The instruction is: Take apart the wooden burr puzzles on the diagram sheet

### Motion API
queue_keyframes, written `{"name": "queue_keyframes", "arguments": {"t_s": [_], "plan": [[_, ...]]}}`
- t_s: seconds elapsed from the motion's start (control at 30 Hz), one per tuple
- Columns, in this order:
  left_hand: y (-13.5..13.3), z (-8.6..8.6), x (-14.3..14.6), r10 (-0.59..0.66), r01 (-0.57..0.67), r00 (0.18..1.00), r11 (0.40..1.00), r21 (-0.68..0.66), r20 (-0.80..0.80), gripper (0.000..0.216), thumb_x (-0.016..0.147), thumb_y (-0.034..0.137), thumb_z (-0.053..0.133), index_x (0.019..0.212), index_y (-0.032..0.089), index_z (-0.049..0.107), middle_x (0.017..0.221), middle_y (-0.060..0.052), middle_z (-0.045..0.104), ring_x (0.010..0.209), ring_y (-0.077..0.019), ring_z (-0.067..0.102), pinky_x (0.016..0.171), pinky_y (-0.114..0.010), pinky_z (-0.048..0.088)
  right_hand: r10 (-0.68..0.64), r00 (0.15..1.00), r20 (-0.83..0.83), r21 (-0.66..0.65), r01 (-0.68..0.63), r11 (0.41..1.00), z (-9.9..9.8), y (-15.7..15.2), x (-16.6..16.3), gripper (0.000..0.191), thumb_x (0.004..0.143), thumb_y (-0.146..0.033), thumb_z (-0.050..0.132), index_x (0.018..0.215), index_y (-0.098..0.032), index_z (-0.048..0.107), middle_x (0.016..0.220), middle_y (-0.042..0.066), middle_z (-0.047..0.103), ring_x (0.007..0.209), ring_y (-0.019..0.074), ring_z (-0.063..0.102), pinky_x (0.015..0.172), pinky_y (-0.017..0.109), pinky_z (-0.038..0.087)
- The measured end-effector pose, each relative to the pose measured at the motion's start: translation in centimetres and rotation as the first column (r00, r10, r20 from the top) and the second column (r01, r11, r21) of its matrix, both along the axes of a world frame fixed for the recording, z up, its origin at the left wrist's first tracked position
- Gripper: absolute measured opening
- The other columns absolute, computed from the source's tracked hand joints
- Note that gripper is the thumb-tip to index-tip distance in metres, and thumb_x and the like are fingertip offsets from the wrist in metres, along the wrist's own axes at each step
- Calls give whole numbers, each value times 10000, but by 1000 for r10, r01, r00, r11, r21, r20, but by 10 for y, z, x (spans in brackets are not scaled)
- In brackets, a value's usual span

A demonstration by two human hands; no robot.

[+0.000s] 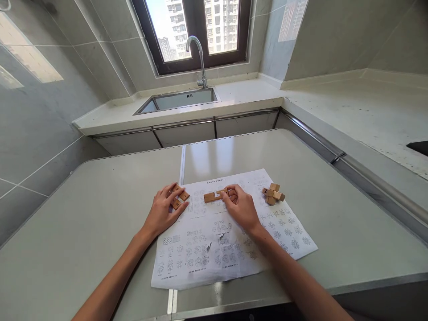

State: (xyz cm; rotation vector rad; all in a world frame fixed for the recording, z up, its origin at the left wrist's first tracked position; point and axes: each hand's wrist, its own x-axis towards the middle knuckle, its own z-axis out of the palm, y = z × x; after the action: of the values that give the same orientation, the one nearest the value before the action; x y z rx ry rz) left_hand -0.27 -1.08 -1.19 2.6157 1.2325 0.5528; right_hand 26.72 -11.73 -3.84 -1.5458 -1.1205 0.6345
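Note:
A printed instruction sheet (pixel 234 240) lies on the grey table (pixel 100 214). My left hand (pixel 162 211) rests at the sheet's left edge, its fingers on a couple of small notched wooden puzzle pieces (pixel 179 198). My right hand (pixel 240 206) pinches the right end of a long notched wooden bar (pixel 213 196) that lies flat on the sheet. A small assembled cluster of wooden blocks (pixel 273 194) sits on the sheet to the right of my right hand, untouched.
Beyond the table runs a white counter (pixel 240 96) with a steel sink (pixel 180 99) and a curved tap (pixel 199 58) under a window. The counter continues along the right wall (pixel 368 116). Grey tiled walls stand on the left.

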Motion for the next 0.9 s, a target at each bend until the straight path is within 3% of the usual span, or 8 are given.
{"name": "queue_keyframes", "arguments": {"t_s": [0.23, 0.37, 0.57, 0.73, 0.9], "plan": [[-5, 5, -2, -2, 3, 997, 1000, -9, 79, 326, 950, 501, 656, 1196, 292, 698, 1433, -87, 597, 1335, -332, 550, 1132, -558, 485, 8, 997, 77, 7, -8, 1000, 2, -2, -5, 242, 991, -466, 588, 964, -233, 646, 780, 17, 724, 633, 186, 637, 639, 299, 469], [-10, 8, 2, -22, 20, 997, 999, 33, 73, 356, 933, 469, 683, 1241, 291, 666, 1412, -97, 596, 1312, -335, 556, 1101, -552, 502, 37, 979, 199, -28, -32, 999, 6, -5, -11, 213, 994, -433, 601, 916, -240, 644, 746, 7, 723, 645, 190, 650, 647, 302, 447], [-21, 15, 13, -186, 180, 981, 980, 89, 58, 321, 940, 383, 691, 1250, 308, 653, 1378, -77, 646, 1353, -326, 540, 1143, -553, 472, 101, 925, 367, -21, -100, 995, 4, -6, -16, 170, 1012, -370, 599, 918, -240, 658, 828, 21, 745, 698, 193, 648, 642, 304, 408], [-33, 15, 31, -249, 247, 968, 967, 59, 27, 435, 917, 422, 726, 1321, 312, 608, 1412, -86, 631, 1359, -336, 548, 1199, -595, 406, 136, 886, 443, -4, -150, 989, 4, -7, -18, 183, 1019, -343, 590, 896, -229, 663, 804, 33, 724, 719, 200, 643, 657, 309, 407], [-46, 7, 60, -232, 230, 971, 972, 41, 50, 670, 835, 531, 804, 1397, 284, 535, 1420, -131, 609, 1332, -370, 564, 1120, -569, 484, 154, 855, 495, 2, -178, 984, 3, -7, -18, 179, 1021, -320, 584, 889, -231, 666, 801, 43, 718, 760, 219, 646, 667, 319, 403]]}}
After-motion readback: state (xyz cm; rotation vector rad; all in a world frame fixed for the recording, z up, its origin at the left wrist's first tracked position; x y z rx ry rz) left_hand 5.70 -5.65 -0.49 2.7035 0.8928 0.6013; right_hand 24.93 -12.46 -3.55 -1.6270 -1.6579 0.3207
